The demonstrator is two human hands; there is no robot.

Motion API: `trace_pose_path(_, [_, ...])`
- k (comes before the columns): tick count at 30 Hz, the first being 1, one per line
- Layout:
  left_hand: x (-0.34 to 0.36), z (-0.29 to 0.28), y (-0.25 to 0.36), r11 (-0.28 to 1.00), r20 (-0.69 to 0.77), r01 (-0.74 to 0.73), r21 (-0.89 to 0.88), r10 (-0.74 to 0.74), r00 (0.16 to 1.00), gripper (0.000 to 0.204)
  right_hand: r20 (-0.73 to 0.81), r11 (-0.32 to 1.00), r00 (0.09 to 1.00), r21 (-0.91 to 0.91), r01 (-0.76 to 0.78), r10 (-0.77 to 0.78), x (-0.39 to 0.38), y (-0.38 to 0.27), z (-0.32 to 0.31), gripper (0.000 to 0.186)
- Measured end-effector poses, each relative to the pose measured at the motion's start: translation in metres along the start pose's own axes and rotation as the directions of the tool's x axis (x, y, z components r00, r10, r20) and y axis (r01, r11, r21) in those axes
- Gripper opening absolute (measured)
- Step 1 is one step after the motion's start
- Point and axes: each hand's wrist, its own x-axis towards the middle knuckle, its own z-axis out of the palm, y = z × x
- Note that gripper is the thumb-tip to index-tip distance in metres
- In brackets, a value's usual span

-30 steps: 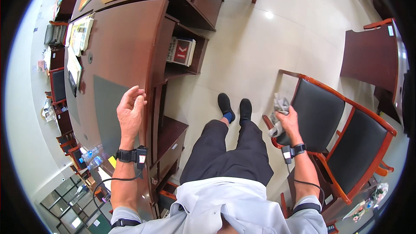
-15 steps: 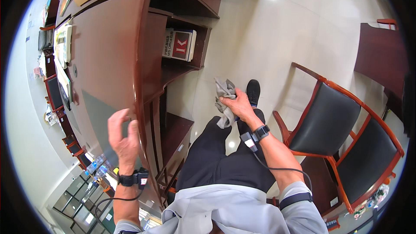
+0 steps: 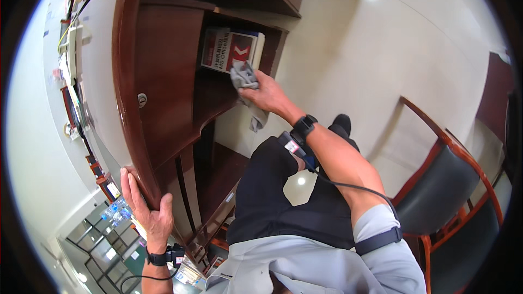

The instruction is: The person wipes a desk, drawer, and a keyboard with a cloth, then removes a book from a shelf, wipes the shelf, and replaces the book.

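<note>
Grey cloth [image 3: 243, 76] sits upper centre of frame, bunched up in the right hand [image 3: 267, 95] and pressed at the front of the open shelf compartment in the dark wooden desk [image 3: 163, 76]; a tail of it hangs down below the fingers toward lower centre. Right hand is clenched around the cloth, wrist carrying a black band with a cable running back along the forearm. Just above and left of the cloth is a red-and-white box [image 3: 231, 49] lying in that compartment; cloth looks to be touching the box's lower edge or the shelf board right beside it, can't tell which from this angle. Step in hand, as I read it: wiping the shelf interior, at the front edge near the box. Next move likely calls for sweeping the cloth along the shelf board without shoving the box deeper, or lifting the box to get under it. Left hand [image 3: 148, 209], lower left of frame, is flat and spread on the desk's rounded edge, gripping nothing, seemingly bracing the lean. Further out: pale glossy floor [image 3: 348, 49] across the upper right, a wooden chair with dark padded seat [image 3: 444, 185] at the right edge, a black shoe [image 3: 342, 122] mid-frame.
</note>
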Motion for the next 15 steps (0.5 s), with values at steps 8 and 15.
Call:
trace_pose_path(8, [-0.054, -0.002, -0.024, 0.987, 0.049, 0.121, 0.107, -0.127, 0.991, 0.092, 0.538, 0.968, 0.808, 0.191, 0.16, -0.24, 0.066, -0.042, 0.1, 0.063])
trace_pose_path(15, [-0.084, 0.01, -0.03, 0.971, -0.063, 0.22, 0.089, -0.215, 0.975, 0.096, 0.527, 0.855, 0.79, -0.206, 0.476, -0.313, 0.108, 0.075, 0.134, 0.065])
